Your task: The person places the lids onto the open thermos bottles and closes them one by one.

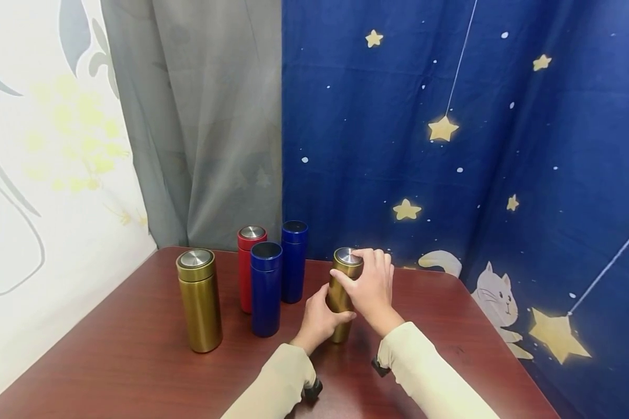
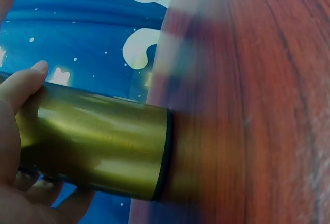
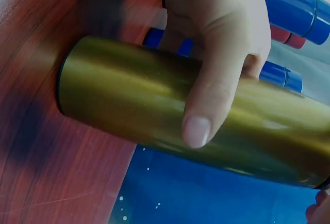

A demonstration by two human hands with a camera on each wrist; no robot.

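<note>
A gold thermos flask (image 1: pixel 338 298) with a steel-topped lid stands upright on the table, both hands on it. My left hand (image 1: pixel 318 320) grips the lower body, thumb across the near side. Higher up, the right hand (image 1: pixel 372 285) holds the flask round its lid, fingertips on the top edge and thumb at the side. In the left wrist view the flask's black base (image 2: pixel 164 157) is close to the table surface. The right wrist view shows the left thumb (image 3: pixel 198 126) lying on the gold body, while only fingertips (image 3: pixel 319 206) of the right hand appear at the corner.
Another gold thermos (image 1: pixel 201 308) stands at the left. Between it and the hands are a red thermos (image 1: pixel 245 279) and two blue ones, one in front (image 1: pixel 266 299) and one behind (image 1: pixel 293 270). Curtains (image 1: pixel 377 145) hang behind the red-brown table (image 1: pixel 136 372).
</note>
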